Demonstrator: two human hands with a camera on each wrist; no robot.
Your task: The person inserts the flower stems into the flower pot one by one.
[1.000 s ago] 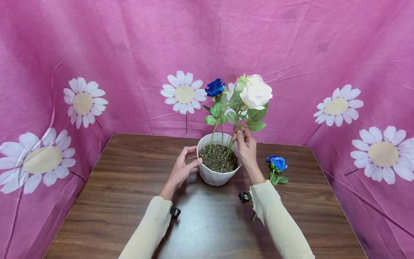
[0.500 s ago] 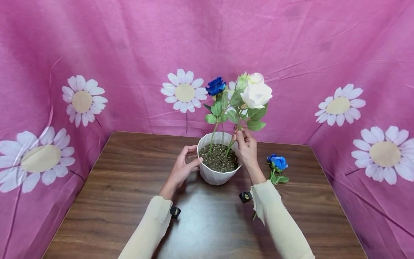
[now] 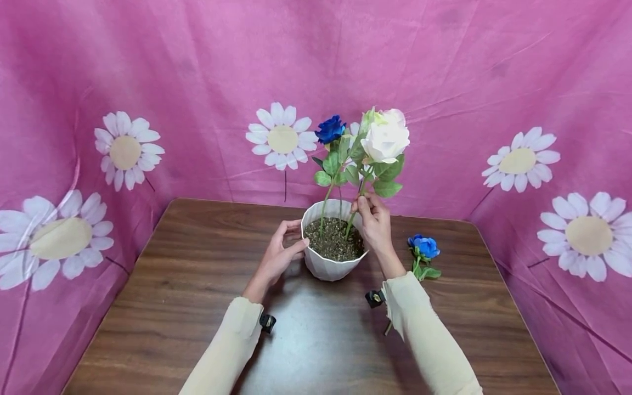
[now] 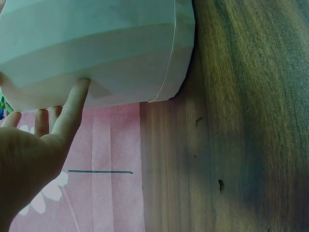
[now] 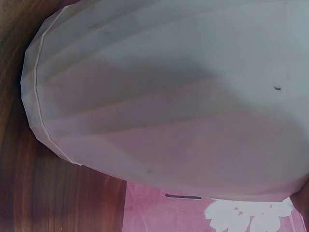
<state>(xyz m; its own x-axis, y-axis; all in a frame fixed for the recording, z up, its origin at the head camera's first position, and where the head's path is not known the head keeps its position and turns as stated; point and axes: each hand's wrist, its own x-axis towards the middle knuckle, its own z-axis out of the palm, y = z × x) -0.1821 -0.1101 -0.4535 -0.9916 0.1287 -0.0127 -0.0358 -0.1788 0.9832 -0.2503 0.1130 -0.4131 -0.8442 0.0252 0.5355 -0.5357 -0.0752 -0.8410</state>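
Observation:
A white faceted flower pot (image 3: 333, 269) filled with dark grainy soil (image 3: 336, 241) stands on the wooden table. My left hand (image 3: 278, 252) holds its left side, thumb near the rim; in the left wrist view, fingertips (image 4: 83, 86) touch the outer wall. With my right hand (image 3: 376, 222) I pinch the green stem of a white rose (image 3: 386, 141) above the pot's right rim. The stem's lower end is in the soil. To its left a dark blue rose (image 3: 331, 129) stands upright in the pot. In the right wrist view, the pot wall (image 5: 169, 106) hides my fingers.
A lighter blue flower (image 3: 423, 247) lies on the table (image 3: 197, 263) right of my right forearm, its stem partly hidden under the sleeve. Pink cloth (image 3: 207, 71) printed with white daisies encloses the table's back and sides.
The white rose's head has tilted slightly left toward the blue rose, and my right hand has shifted a little left with its stem. My left hand stays at the pot.

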